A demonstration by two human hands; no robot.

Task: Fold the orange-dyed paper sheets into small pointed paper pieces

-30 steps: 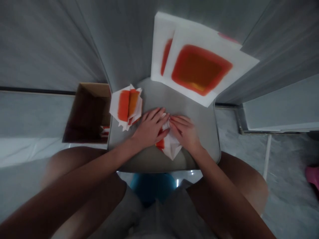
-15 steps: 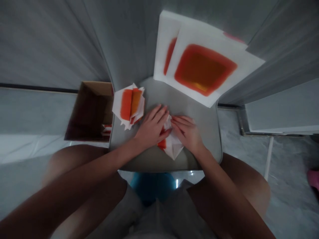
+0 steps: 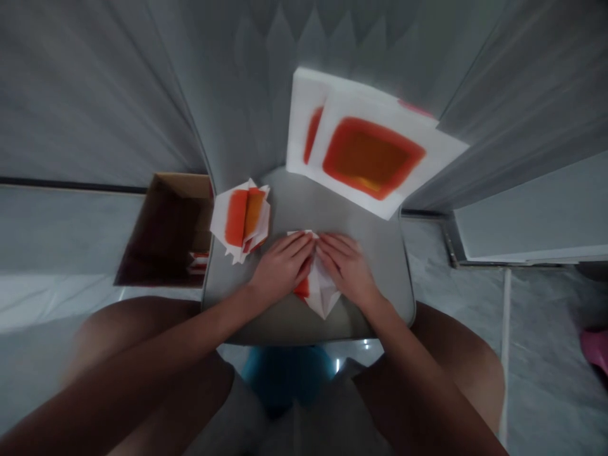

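Note:
A white sheet of joss paper (image 3: 323, 292) with an orange-red patch lies partly folded on the grey chair seat (image 3: 304, 199), one point facing me. My left hand (image 3: 281, 265) rests on its left side, fingers close together and pressing on it near the top edge. From the right, my right hand (image 3: 348, 266) grips the paper, its fingertips almost meeting those of the left. Both hands hide the upper folds. Left of them sits a bundle of folded joss papers (image 3: 242, 220), white with red-orange and gold patches.
Flat joss paper sheets (image 3: 375, 149) lean against the chair back (image 3: 223, 126). A brown cardboard box (image 3: 164, 231) stands on the floor left of the seat, with a red and white piece inside. Below the seat is a blue object (image 3: 287, 373); a pink thing (image 3: 596, 347) lies far right.
My left hand has drawn back slightly left, from over the middle of the paper, and the fingertips of both hands now press near its top edge. The whole view has shifted a little.

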